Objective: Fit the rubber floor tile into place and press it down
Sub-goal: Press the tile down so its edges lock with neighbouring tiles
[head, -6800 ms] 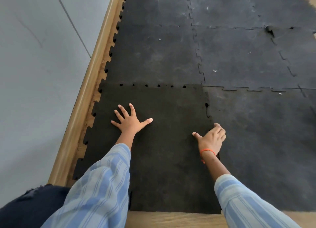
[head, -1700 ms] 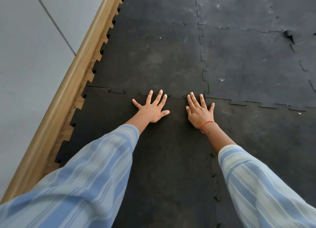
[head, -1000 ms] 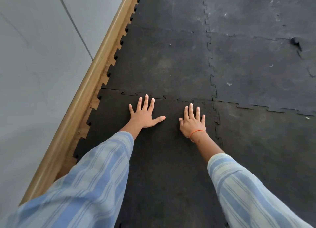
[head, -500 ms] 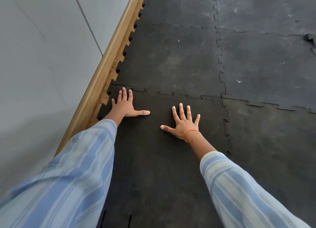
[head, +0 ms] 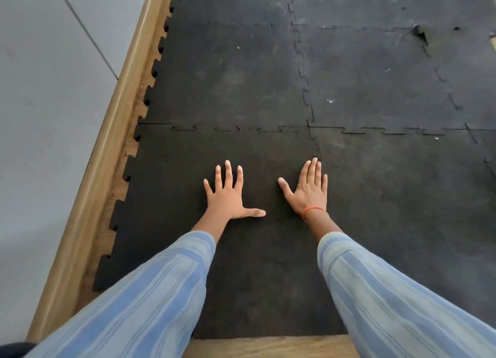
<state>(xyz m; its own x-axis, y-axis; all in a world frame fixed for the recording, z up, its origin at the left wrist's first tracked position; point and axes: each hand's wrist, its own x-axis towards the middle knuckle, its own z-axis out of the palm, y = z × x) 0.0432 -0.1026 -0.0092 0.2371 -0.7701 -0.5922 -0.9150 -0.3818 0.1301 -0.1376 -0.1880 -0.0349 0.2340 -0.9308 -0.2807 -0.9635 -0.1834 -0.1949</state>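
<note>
Lying flat on wooden floor (head: 268, 347), rubber tile (head: 255, 277) meets grey wall (head: 40, 143).

I read no lettering, number, brand or sign anywhere here, neither on the rubber floor tile (head: 257, 250) under my palms nor on the neighbouring tiles (head: 375, 76), the wooden skirting (head: 107, 153) or the grey wall (head: 40, 116) (only scuffs and pale flecks mark the rubber).

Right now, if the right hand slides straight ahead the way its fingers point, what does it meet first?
The right hand already reaches the side seam; further on, probably the far seam, nothing raised.
</note>
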